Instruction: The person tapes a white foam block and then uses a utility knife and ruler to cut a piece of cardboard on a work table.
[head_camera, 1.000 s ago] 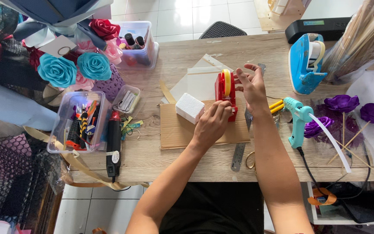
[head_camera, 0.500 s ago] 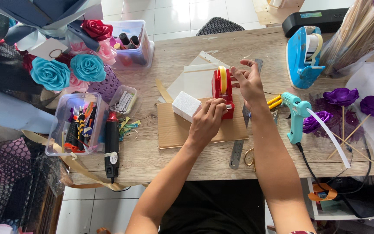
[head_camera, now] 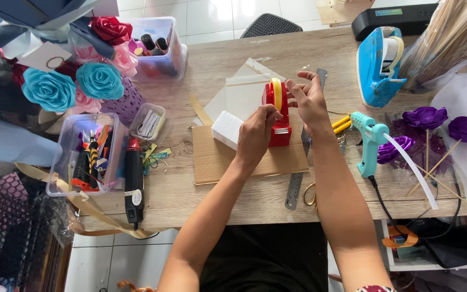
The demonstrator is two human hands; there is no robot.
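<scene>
A small red tape dispenser (head_camera: 278,116) with a yellow roll stands on a brown cardboard sheet (head_camera: 220,159) in the middle of the wooden table (head_camera: 244,200). My left hand (head_camera: 256,132) grips the dispenser's left side. My right hand (head_camera: 309,100) is at the roll's right side, fingers pinched at the tape end. A white foam block (head_camera: 227,130) lies on the cardboard just left of my left hand. White paper sheets (head_camera: 241,92) lie behind the dispenser.
A turquoise glue gun (head_camera: 367,138), a metal ruler (head_camera: 294,190) and a big blue tape dispenser (head_camera: 379,65) lie right. Purple fabric roses (head_camera: 425,116) on sticks are far right. At left are blue and red roses (head_camera: 99,80), clear tool boxes (head_camera: 85,154) and a black tool (head_camera: 133,181).
My right hand has closed in on the roll and pinches at the tape end. My left hand stays on the dispenser. The view has shifted slightly.
</scene>
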